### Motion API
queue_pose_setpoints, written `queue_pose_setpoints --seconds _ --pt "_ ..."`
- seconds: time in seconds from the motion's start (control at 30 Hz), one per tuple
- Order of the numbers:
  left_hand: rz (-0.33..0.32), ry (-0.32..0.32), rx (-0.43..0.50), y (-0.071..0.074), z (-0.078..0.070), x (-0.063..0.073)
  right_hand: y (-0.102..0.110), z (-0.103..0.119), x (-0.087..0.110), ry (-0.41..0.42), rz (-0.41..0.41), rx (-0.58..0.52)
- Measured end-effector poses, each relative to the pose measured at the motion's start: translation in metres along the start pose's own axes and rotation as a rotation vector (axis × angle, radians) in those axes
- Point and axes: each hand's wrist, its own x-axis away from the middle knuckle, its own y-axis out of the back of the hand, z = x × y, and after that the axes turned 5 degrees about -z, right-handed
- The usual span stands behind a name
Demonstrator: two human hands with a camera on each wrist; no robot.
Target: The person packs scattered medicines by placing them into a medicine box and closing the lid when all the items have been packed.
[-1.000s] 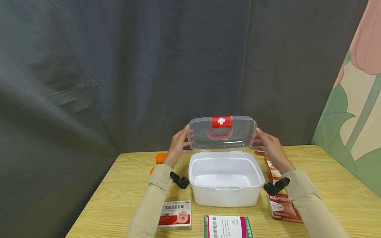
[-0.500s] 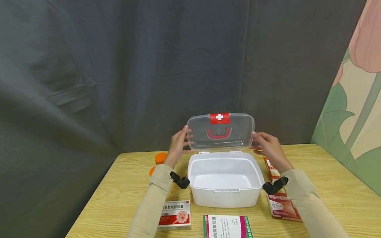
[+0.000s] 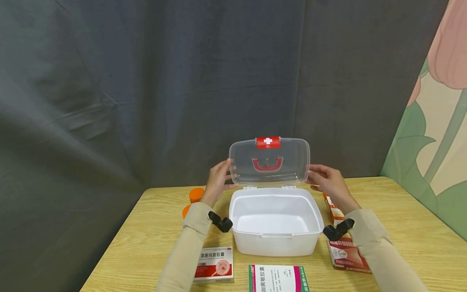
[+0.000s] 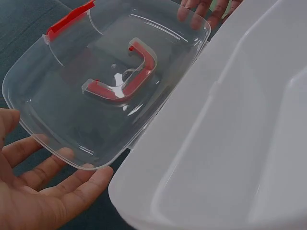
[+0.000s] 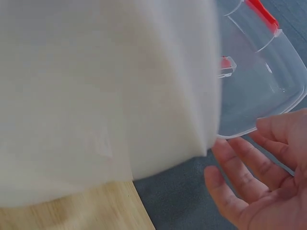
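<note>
A white first-aid box (image 3: pixel 275 243) stands on the table with its hinged clear lid (image 3: pixel 240 162) raised at the back. The lid bears a red latch (image 3: pixel 268 142) with a white cross and a red handle (image 3: pixel 267 167). My left hand (image 3: pixel 217 180) is at the lid's left edge, thumb by the rim and loosely spread fingers partly behind the plastic. On the opposite side my right hand (image 3: pixel 330 182) has its thumb tip at the lid's rim (image 5: pixel 240 134), its other fingers spread below and behind. The box's white inside (image 4: pixel 240 120) holds nothing visible.
Two orange-capped items (image 3: pixel 196 194) stand left of the box, partly hidden by the left arm. Medicine boxes lie around: a red-white one (image 3: pixel 215 265) front left, a green-pink-white one (image 3: pixel 279 280) in front, a red one (image 3: pixel 346 255) and an orange one (image 3: pixel 333 209) at right. A dark curtain (image 3: pixel 219 81) hangs behind.
The lid has tilted farther back, its latch edge rising in view. My right hand has slid down slightly along the lid's side; the left hand has barely shifted.
</note>
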Motion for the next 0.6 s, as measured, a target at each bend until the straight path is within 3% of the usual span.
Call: queue_pose_setpoints --seconds 0.37,0.6 --pt "0.003 -0.019 -0.034 0.0021 0.0015 0.0008 0.0007 0.0003 -0.0009 0.042 0.038 0.029" --pt "0.031 -0.032 -0.047 0.0045 0.0025 0.0008 0.0014 -0.0036 -0.0019 0.113 0.046 0.073"
